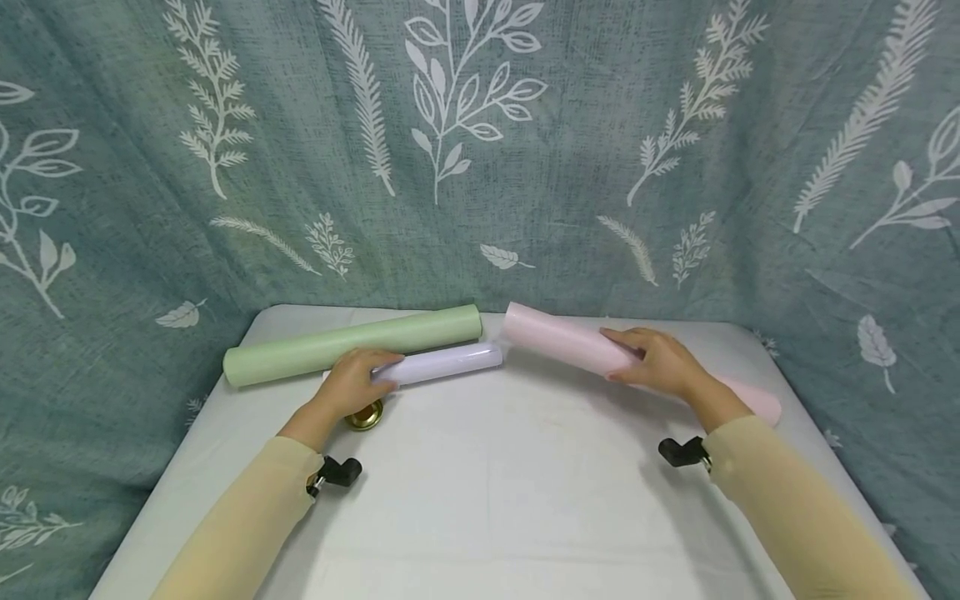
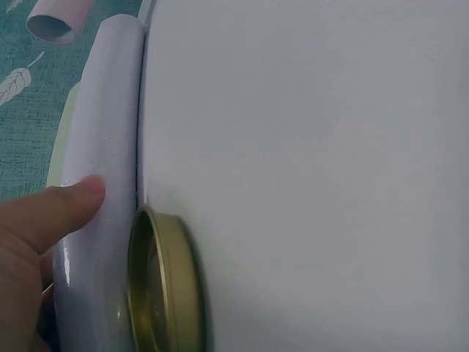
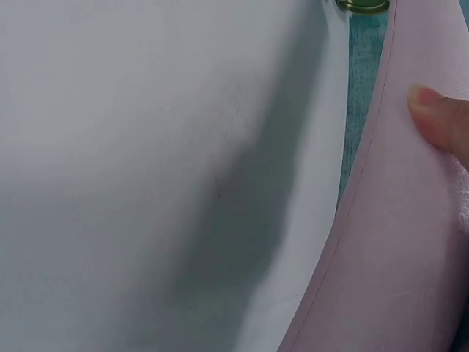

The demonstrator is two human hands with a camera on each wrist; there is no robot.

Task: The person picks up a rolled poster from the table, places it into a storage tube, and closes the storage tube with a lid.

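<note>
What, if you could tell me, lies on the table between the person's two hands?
In the head view, only bare white table lies between the left hand on the lavender roll and the right hand on the pink roll.

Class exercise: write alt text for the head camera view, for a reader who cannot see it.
A person's left hand grips a pale lilac paper roll while the right hand holds a pink paper roll on a white table. A green paper roll lies behind.

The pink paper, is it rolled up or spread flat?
Rolled up: the pink paper forms a tube with an open round end, gripped by the right hand.
</note>
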